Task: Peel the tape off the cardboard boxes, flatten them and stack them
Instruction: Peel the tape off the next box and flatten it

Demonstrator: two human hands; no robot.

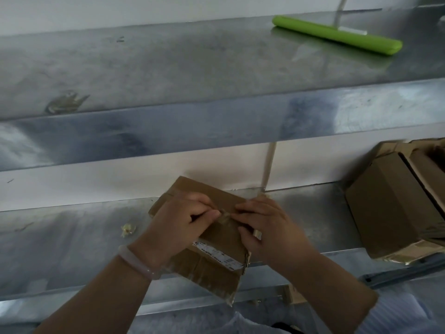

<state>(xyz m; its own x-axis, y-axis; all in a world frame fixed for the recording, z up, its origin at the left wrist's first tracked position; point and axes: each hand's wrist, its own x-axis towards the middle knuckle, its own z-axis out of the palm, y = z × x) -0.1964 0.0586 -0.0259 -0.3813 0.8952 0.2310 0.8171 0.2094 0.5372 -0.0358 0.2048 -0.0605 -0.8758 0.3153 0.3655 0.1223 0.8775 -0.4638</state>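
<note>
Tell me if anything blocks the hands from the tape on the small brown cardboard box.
Nothing visible does. Left hand and right hand hold the brown cardboard box, fingertips at its crumpled clear tape.

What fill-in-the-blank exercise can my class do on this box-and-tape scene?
1. The left hand pinches tape on a box made of ____.
2. The mop head on the upper shelf is coloured ____.
3. The pale bracelet sits on the ____ wrist.
Missing words: cardboard; green; left.
</note>
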